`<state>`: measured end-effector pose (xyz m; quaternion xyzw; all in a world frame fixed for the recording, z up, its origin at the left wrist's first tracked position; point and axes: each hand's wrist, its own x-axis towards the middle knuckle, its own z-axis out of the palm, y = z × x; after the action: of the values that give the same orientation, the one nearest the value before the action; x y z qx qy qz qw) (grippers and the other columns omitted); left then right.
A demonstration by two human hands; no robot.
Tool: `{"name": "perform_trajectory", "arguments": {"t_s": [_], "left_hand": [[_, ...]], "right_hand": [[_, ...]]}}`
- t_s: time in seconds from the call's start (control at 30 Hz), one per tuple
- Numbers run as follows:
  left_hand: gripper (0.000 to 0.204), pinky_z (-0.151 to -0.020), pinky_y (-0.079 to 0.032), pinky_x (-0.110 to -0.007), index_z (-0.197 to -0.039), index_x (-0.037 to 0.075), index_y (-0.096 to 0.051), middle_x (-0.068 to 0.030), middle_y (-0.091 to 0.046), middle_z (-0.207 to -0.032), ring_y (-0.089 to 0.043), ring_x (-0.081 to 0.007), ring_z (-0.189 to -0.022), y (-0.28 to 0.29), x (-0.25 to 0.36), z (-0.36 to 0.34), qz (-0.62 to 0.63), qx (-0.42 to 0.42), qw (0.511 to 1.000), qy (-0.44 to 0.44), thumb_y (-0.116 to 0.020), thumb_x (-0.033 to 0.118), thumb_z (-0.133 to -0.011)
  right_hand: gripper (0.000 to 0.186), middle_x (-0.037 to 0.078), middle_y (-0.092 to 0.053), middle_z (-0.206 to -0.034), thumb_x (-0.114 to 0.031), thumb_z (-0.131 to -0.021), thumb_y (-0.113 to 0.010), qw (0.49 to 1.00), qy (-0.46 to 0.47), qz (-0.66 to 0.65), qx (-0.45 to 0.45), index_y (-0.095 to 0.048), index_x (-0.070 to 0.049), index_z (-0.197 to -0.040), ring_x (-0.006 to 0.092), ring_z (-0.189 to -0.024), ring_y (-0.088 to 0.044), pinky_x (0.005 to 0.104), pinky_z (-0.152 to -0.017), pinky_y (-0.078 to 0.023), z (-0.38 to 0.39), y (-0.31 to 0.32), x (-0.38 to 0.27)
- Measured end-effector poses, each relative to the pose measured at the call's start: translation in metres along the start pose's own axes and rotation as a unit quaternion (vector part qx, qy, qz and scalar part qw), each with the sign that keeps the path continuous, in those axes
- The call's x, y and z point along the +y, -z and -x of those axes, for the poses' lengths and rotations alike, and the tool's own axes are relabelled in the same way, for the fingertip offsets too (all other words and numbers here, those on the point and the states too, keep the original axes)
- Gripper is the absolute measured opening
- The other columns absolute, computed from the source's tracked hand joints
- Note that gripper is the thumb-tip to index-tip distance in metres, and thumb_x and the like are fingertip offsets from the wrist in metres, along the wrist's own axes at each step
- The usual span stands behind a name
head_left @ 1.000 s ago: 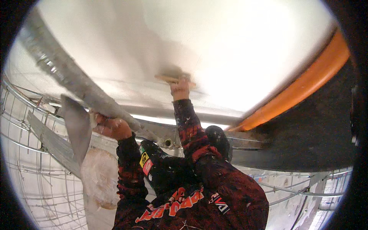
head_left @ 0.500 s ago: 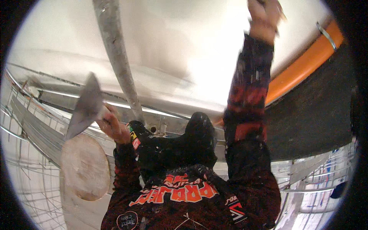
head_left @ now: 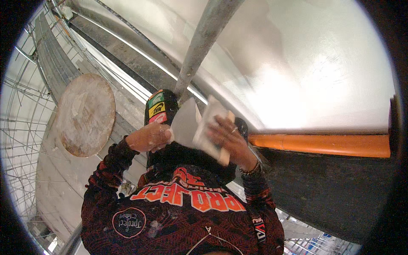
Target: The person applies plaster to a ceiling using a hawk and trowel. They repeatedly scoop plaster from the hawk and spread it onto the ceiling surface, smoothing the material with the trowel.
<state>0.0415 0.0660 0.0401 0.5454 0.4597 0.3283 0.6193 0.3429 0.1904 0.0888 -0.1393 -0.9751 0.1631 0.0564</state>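
- A scraper [head_left: 185, 124] with a wide grey blade is held out in front of the chest by the left hand [head_left: 151, 137], whose fingers are clenched around its pale handle end.
- A trowel [head_left: 207, 125] is gripped by the right hand [head_left: 229, 142], with the fingers curled over its back, where a wooden handle (pale, seen at both ends) is partly covered.
- The two tools are brought close together, edge toward edge (whether they touch cannot be told, as the trowel is blurred).
- Both tools are seen above the lap, and dark trousers [head_left: 152, 111] with coloured patches at one knee are partly hidden behind them.
- A dark red and black shirt [head_left: 182, 221] is worn, marked by pale spots and orange lettering.
- Beyond the knees, a grey pole [head_left: 206, 44] is seen slanting across a pale, glossy wall [head_left: 331, 89], along whose lower edge an orange pipe [head_left: 318, 145] is set.
- A stained round board [head_left: 87, 114] is seen to the left, near grey planks [head_left: 49, 53].
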Motion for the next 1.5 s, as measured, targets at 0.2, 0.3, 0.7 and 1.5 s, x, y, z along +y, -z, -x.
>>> {"name": "perform_trajectory", "arguments": {"t_s": [0.2,0.3,0.7,1.5], "left_hand": [[0.049,-0.051,-0.042,-0.035,-0.085,0.003,-0.052,-0.0083,-0.049,-0.06,-0.053,-0.0237,-0.053,0.015,0.02,0.023,-0.155,0.104,0.981,-0.043,-0.043,0.051,-0.092],[0.036,-0.067,-0.045,-0.044,-0.093,0.002,-0.053,-0.0182,-0.058,-0.078,-0.059,-0.0363,-0.075,0.027,-0.031,0.041,-0.423,0.286,0.84,-0.185,-0.049,0.038,-0.091],[0.052,-0.087,-0.048,-0.048,-0.126,-0.005,-0.041,-0.0313,-0.046,-0.124,-0.057,-0.0433,-0.104,0.184,-0.305,0.227,-0.474,0.363,0.609,0.522,-0.05,0.016,-0.08],[0.027,-0.081,-0.053,-0.041,-0.1,0.004,-0.065,-0.0183,-0.064,-0.104,-0.063,-0.0329,-0.098,0.38,-0.335,0.218,-0.522,0.233,0.597,0.563,-0.064,0.013,-0.075]], "right_hand": [[0.065,0.01,-0.042,-0.139,-0.029,-0.078,-0.067,0.962,-0.136,-0.204,0.118,-0.041,-0.018,-0.136,0.0332,-0.126,-0.041,0.0484,-0.104,-0.032,0.048,-0.032,0.07],[0.041,0.013,-0.054,-0.117,-0.028,-0.086,-0.061,0.812,-0.26,-0.459,0.25,-0.05,-0.009,-0.121,0.0279,-0.11,-0.05,0.0437,-0.094,-0.042,0.073,-0.069,0.083],[0.033,0.023,-0.061,-0.103,-0.03,-0.093,-0.048,0.794,-0.491,-0.123,0.337,-0.059,0.0,-0.104,0.0361,-0.093,-0.058,0.0432,-0.083,-0.045,0.08,-0.076,0.087],[0.031,0.019,-0.059,-0.113,-0.006,-0.088,-0.06,0.811,-0.473,0.139,0.315,-0.053,0.01,-0.113,0.0232,-0.101,-0.058,0.0341,-0.09,-0.047,0.12,-0.056,0.058]]}}
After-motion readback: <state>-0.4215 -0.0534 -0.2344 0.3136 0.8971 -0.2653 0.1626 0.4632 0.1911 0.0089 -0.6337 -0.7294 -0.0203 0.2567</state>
